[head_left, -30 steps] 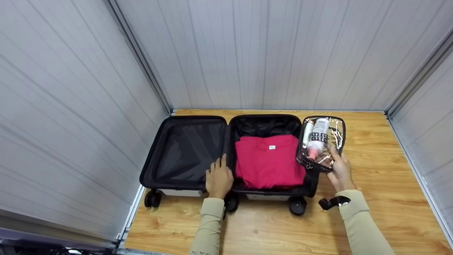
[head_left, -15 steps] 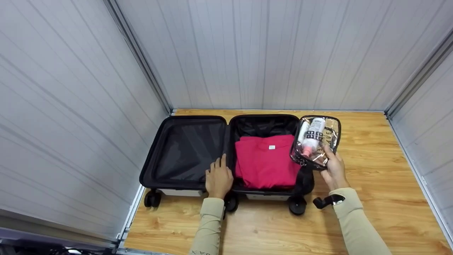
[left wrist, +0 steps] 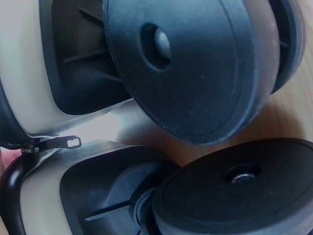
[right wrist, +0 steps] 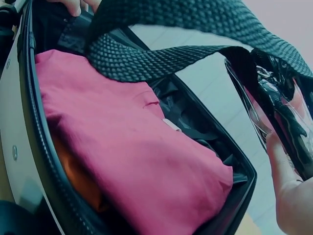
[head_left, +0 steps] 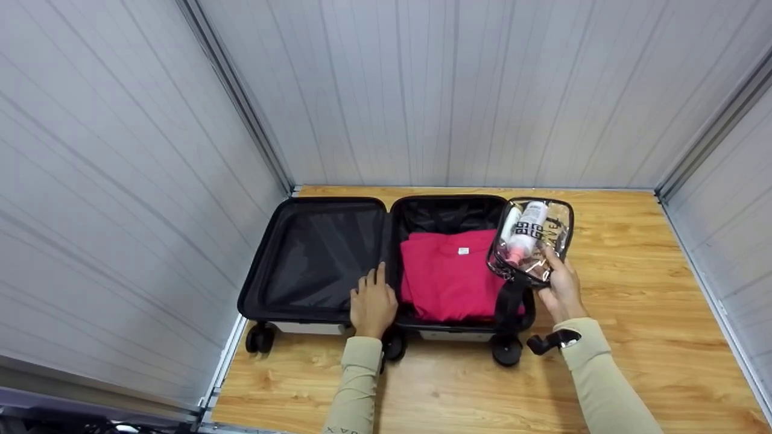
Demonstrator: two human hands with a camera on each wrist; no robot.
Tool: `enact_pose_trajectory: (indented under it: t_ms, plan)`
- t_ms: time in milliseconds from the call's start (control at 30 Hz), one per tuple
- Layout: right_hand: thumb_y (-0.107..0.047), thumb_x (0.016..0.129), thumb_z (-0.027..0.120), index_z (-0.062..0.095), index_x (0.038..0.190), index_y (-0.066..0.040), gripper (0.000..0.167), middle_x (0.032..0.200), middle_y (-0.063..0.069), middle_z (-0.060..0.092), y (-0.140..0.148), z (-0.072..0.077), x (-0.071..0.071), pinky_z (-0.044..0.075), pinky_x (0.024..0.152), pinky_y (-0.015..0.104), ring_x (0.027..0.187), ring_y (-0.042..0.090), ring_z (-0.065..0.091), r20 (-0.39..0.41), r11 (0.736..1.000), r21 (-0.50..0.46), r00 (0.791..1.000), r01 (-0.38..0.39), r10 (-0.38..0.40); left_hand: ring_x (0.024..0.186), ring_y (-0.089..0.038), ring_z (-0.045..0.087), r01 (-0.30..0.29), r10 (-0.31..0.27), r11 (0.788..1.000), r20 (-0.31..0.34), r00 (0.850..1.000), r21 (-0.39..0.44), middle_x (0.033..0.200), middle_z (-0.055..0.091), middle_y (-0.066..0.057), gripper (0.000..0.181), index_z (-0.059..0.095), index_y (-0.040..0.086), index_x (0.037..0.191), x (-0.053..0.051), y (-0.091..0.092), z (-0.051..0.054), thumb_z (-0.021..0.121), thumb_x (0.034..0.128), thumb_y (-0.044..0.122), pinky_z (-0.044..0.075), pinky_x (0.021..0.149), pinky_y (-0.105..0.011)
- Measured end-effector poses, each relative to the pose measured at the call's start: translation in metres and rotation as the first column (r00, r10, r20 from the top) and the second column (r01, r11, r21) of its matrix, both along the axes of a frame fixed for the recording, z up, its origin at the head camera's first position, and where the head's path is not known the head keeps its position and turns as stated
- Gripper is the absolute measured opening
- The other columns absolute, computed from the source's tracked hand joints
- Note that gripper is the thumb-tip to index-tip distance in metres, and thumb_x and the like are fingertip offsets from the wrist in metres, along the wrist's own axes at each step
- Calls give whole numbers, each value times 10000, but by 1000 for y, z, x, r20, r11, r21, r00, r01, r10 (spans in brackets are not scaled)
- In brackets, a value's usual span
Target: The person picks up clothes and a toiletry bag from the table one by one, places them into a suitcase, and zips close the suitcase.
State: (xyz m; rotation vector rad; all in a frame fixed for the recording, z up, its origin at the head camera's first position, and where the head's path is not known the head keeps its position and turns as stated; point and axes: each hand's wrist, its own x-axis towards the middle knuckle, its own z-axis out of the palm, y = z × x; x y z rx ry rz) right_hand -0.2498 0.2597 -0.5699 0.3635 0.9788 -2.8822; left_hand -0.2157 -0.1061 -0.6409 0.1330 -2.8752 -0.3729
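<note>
My right hand grips the lower right edge of a clear toiletry bag with black trim, its thumb on the front. Inside the bag lie a white pump bottle with a pink top and a slimmer white bottle or tube. A black woven strap hangs from the bag. The bag is held over the right edge of an open suitcase. Folded pink clothing fills much of its right half. My left hand rests on the suitcase's middle seam, fingers extended.
Black wheels stick out from the suitcase's near side, and a zipper pull hangs between the halves. Orange fabric shows under the pink clothing. Wooden floor surrounds the suitcase; pale panel walls stand behind and beside.
My right hand has carried the toiletry bag a little to the left, so it overlaps more of the suitcase's right edge and the pink clothing. The left hand has stayed put.
</note>
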Motion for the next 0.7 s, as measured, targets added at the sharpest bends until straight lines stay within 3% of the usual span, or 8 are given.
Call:
enact_pose_trajectory:
  t_ms: [700]
  plan:
    - [-177,1068,466,636,1157,-99,207,1057,78,756,-19,0,-6,594,881,341,999,185,727,32,998,-63,999,-20,22,1283,-350,572,5,-5,1000,-4,1000,1,1440,598,-121,514,442,187,1559,2,1,3,482,1051,249,487,994,-577]
